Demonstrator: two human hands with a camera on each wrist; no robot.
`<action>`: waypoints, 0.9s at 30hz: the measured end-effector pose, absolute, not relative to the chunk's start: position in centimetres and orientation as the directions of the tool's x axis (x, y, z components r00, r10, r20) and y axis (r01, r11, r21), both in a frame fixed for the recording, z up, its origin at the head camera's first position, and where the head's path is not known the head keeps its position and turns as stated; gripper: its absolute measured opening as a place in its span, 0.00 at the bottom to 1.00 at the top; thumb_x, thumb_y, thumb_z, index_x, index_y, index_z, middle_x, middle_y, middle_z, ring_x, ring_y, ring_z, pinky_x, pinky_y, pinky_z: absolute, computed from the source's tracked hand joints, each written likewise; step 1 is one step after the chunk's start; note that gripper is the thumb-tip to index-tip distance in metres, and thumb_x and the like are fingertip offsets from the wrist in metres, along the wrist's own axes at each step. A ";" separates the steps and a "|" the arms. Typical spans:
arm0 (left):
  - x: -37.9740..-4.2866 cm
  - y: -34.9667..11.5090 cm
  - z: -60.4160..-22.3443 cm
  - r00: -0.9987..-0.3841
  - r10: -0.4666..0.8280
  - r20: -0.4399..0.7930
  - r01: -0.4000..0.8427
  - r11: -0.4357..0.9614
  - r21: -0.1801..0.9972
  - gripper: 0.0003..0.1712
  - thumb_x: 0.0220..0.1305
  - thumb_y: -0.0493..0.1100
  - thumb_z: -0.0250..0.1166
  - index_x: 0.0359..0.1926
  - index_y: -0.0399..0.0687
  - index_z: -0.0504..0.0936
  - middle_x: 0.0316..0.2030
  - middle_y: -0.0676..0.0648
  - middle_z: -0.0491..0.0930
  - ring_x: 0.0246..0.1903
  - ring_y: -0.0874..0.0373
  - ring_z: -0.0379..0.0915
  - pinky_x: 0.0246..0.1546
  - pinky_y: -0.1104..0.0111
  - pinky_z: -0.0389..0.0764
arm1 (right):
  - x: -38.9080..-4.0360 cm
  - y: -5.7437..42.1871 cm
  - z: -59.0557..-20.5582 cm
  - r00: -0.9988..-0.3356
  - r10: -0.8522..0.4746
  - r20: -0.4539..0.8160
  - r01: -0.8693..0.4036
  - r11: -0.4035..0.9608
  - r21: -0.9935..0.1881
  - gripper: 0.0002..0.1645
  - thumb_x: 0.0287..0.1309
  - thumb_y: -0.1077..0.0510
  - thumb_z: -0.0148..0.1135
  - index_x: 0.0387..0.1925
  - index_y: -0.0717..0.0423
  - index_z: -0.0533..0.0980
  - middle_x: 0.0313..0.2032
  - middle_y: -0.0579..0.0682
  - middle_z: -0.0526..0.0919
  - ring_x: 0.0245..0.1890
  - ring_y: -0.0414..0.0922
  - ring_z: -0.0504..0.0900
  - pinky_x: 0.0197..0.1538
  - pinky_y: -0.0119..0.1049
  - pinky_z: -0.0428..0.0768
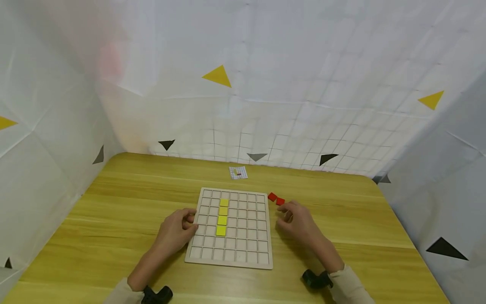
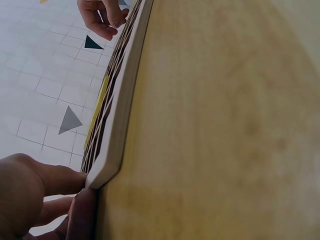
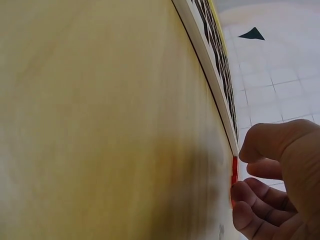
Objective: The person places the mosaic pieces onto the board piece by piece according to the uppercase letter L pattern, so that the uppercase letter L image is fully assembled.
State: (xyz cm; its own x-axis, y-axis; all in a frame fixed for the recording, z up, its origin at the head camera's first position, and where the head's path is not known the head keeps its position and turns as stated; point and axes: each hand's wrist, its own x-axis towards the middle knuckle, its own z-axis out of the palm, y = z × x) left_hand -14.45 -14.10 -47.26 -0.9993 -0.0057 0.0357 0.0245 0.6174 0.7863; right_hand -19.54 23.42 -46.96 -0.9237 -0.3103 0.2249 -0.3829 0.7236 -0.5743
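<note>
At the left side of the grid board [image 1: 240, 256], I see the left hand [image 1: 175, 230]; its fingers pinch the board's edge. The board lies flat on the wooden bench [image 1: 152, 181], and its third column from the left bears four yellow tiles [image 1: 222, 220]. Beyond the board's far edge lies a printed card [image 1: 238, 172]. Just beside its far right corner lie two red tiles [image 1: 280, 201]. Right of the board, near these tiles, is the right hand [image 1: 299, 223], its fingers loosely curved with a gap; whether they touch a tile, I cannot tell.
</note>
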 end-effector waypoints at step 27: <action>-14.5 -14.0 -47.3 -0.998 -0.012 0.055 0.036 0.621 0.783 0.24 0.58 0.36 0.72 0.56 0.38 0.81 0.38 0.50 0.79 0.33 0.61 0.79 0.34 0.65 0.79 | -21.2 24.2 -47.0 -0.914 -0.271 0.302 -0.397 0.751 -0.528 0.14 0.49 0.66 0.72 0.41 0.62 0.83 0.37 0.54 0.79 0.29 0.42 0.79 0.31 0.36 0.79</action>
